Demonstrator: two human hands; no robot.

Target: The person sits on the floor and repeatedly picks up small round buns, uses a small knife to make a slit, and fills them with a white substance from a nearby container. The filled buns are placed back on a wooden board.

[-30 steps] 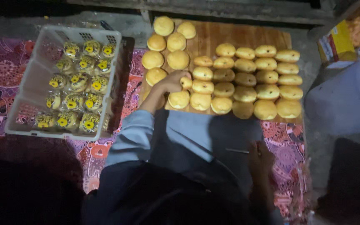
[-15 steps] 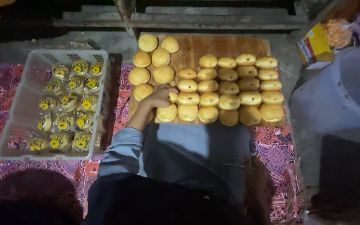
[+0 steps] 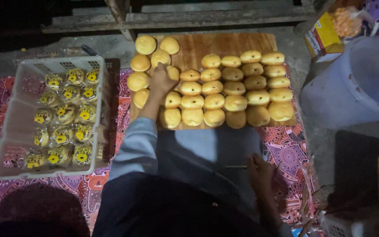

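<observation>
the left hand [image 3: 162, 79] closes on a bun [image 3: 172, 72] on the wooden board [image 3: 224, 44]; the right hand [image 3: 259, 169] rests on the lap pinching a thin stick [image 3: 235, 166]. wrapped buns fill much of the white crate [image 3: 12, 127]; most on the board look unwrapped.

The person wears a pale blue-grey long sleeve on the left arm, its cuff ending at the wrist, with the left hand [image 3: 162, 79] bare beyond it. Lighter grey-blue cloth covers the lap, darker clothing lies nearer the camera. The right hand [image 3: 259, 171] is bare too.
</observation>
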